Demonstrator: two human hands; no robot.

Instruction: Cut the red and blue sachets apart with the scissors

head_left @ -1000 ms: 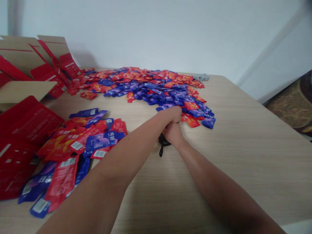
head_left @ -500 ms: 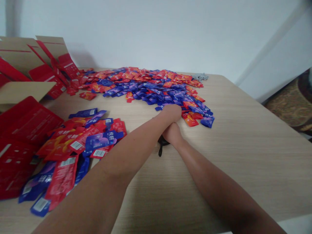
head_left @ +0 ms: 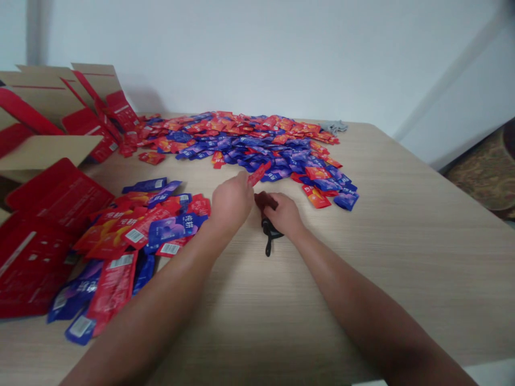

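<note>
My left hand (head_left: 232, 201) is closed around the lower end of a red sachet (head_left: 259, 173), whose upper end points toward the far pile. To its right, my right hand (head_left: 285, 215) is curled with thumb and fingers pinching a brownish-red piece (head_left: 264, 200), partly covered by the fingers; its exact kind is unclear. Right below that hand, a small black object with a strap loop (head_left: 269, 234) rests on the table, its upper part hidden by the hand and the brownish-red piece. A nearer heap of red and blue sachets (head_left: 171, 231) lies left of my left forearm.
A long pile of red and blue sachets (head_left: 257, 150) spreads along the wall side of the wooden table (head_left: 386, 246). Opened red cardboard boxes (head_left: 52, 214) crowd the left side. A grey crumpled thing (head_left: 335, 127) lies at the back. A patterned brown object (head_left: 483, 166) stands beyond the right edge.
My hands were together, left over right; my left hand has drawn away to the left with the red sachet. The brownish-red piece in my right hand now shows. The view has shifted slightly.
</note>
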